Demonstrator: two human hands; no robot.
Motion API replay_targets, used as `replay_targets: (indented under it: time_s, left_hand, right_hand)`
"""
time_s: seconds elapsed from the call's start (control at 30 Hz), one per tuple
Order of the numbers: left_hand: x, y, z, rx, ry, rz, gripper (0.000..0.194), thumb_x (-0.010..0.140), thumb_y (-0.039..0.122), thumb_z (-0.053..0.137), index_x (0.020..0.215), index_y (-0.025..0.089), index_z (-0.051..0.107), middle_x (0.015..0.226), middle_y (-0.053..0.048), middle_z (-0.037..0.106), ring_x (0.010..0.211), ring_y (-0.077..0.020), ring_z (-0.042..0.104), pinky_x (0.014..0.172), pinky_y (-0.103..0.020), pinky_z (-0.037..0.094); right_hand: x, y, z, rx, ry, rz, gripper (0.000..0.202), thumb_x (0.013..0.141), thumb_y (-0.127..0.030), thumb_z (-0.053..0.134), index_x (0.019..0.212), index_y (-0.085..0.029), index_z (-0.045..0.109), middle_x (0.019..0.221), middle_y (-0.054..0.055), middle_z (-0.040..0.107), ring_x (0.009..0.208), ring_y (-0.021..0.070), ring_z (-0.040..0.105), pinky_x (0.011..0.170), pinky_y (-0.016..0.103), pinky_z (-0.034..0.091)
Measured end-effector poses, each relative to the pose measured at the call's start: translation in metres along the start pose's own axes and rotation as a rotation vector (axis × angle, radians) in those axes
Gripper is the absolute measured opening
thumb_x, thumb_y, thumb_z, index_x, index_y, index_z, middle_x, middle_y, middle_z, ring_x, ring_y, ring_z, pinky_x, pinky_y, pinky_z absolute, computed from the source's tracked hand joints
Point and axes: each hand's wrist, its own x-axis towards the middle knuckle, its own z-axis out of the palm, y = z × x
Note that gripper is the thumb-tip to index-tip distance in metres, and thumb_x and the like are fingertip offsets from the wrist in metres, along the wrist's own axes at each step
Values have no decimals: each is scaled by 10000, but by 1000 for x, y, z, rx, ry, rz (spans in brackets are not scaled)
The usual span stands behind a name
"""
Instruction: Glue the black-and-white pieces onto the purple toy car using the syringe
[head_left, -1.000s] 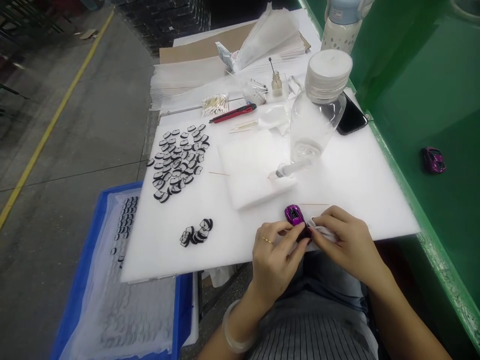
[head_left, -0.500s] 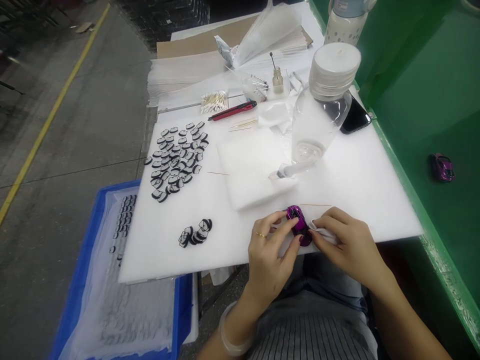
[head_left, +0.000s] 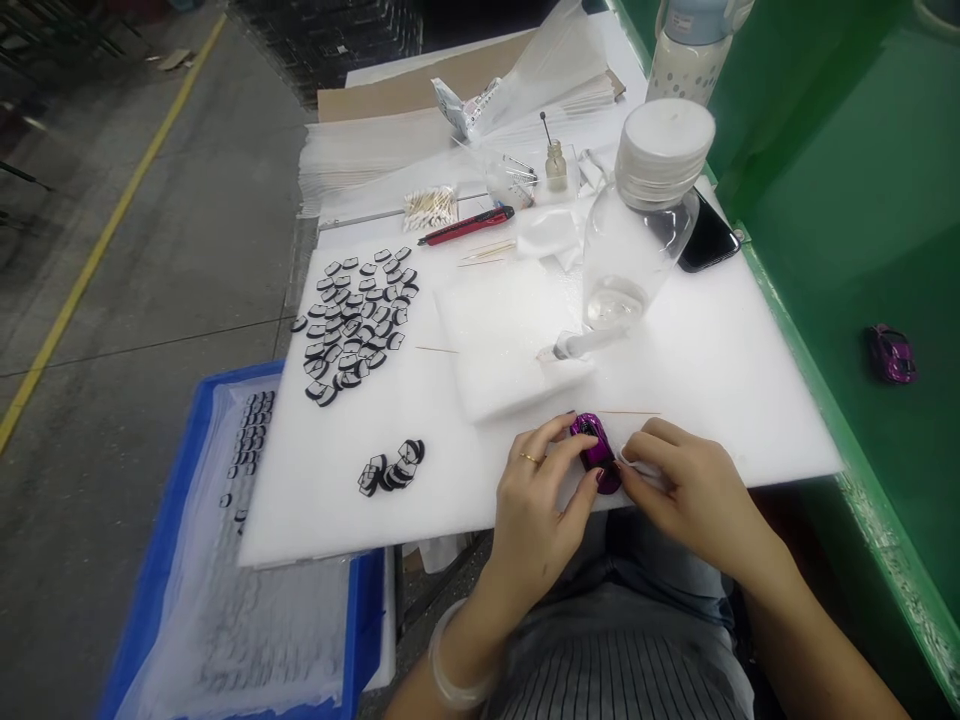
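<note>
Near the front edge of the white foam sheet (head_left: 442, 510), my left hand (head_left: 541, 500) grips a purple toy car (head_left: 598, 448) between its fingers and thumb. My right hand (head_left: 679, 485) pinches a white cloth (head_left: 646, 470) against the car's right side. A thin stick (head_left: 630, 412) lies just beyond the car. Further left sits a small group of black-edged parts (head_left: 390, 470), and behind it spreads a larger pile of the same parts (head_left: 356, 320). A folded foam pad (head_left: 510, 340) lies beyond my hands.
A clear bottle (head_left: 637, 240), a phone (head_left: 707, 235), a red cutter (head_left: 465, 226), cotton swabs (head_left: 430, 208) and a small glass jar (head_left: 556, 168) stand or lie farther back. Another purple car (head_left: 891, 355) rests on the green surface. A blue bin (head_left: 169, 510) is at lower left.
The camera view has shifted slightly. Both hands stay at the purple car, with the cloth still in my right fingers; only small finger movements show.
</note>
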Motion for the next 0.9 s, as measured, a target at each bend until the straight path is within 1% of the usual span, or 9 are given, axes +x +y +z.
replay_targets:
  time_s: [0.07, 0.17, 0.27, 0.33, 0.4, 0.53, 0.7, 0.83, 0.9]
  left_hand:
    - [1, -1, -6, -4, -78, -3, 292, 888, 149, 629, 1164, 241, 612, 1317, -68, 574, 1209, -241, 528, 1000, -403, 505]
    - [4, -2, -14, -2, -216, 14, 489, 836, 157, 698, 1290, 255, 545, 1436, -64, 495, 1270, -261, 471, 1053, -427, 466]
    - [5, -3, -15, 29, -267, 41, 613, 843, 183, 700, 1402, 271, 463, 1473, -52, 466, 1262, -258, 451, 1055, -427, 454]
    - [5, -3, -13, 41, -250, 35, 600, 841, 190, 700, 1394, 268, 480, 1436, -48, 495, 1240, -252, 459, 1048, -421, 455]
    - [5, -3, -9, 38, -209, 19, 583, 810, 169, 715, 1354, 256, 521, 1383, -49, 526, 1217, -250, 473, 1039, -414, 459]
    - [3, -2, -3, 40, -149, 4, 566, 784, 140, 711, 1316, 247, 552, 1320, -51, 553, 1172, -247, 501, 1010, -407, 478]
    - [2, -2, -2, 57, -126, 0, 568, 772, 184, 752, 1303, 256, 564, 1314, -50, 558, 1175, -259, 507, 997, -419, 490]
    - [2, -3, -1, 70, -108, 11, 563, 772, 172, 738, 1302, 250, 564, 1305, -55, 567, 1152, -261, 521, 979, -419, 503]
    - [1, -3, 0, 79, -108, 9, 561, 773, 173, 738, 1301, 252, 565, 1307, -57, 566, 1154, -264, 521, 980, -423, 503]
  right_hand:
    - [1, 1, -2, -5, -20, 0, 162, 923, -226, 546, 768, -181, 549, 716, -20, 526, 512, 79, 437, 468, 212, 301]
    - [-1, 7, -2, 31, -6, -61, 106, 932, -202, 546, 838, -179, 588, 747, -12, 554, 549, 83, 474, 489, 206, 343]
    - [-7, 11, 3, 33, 184, -243, 68, 936, -159, 559, 950, -162, 625, 794, 18, 582, 620, 92, 527, 523, 202, 397]
    - [-10, 10, 9, -17, 309, -366, 95, 924, -131, 580, 997, -153, 636, 844, 43, 606, 661, 102, 547, 556, 213, 426]
    - [-12, 6, 16, -92, 350, -419, 108, 909, -130, 606, 1002, -159, 654, 895, 62, 630, 682, 118, 548, 577, 239, 442]
    - [-12, 0, 26, -169, 405, -382, 75, 891, -140, 634, 951, -154, 677, 871, 63, 641, 660, 123, 535, 553, 249, 436]
    - [-14, 3, 26, -179, 517, -313, 96, 874, -94, 638, 946, -154, 661, 797, 30, 613, 604, 85, 526, 522, 211, 424]
    - [-14, 3, 25, -168, 454, -369, 100, 889, -135, 624, 967, -167, 678, 833, 43, 614, 624, 94, 543, 532, 214, 432]
    - [-13, 3, 23, -191, 435, -317, 90, 906, -159, 610, 937, -159, 694, 840, 47, 619, 591, 84, 528, 514, 215, 419]
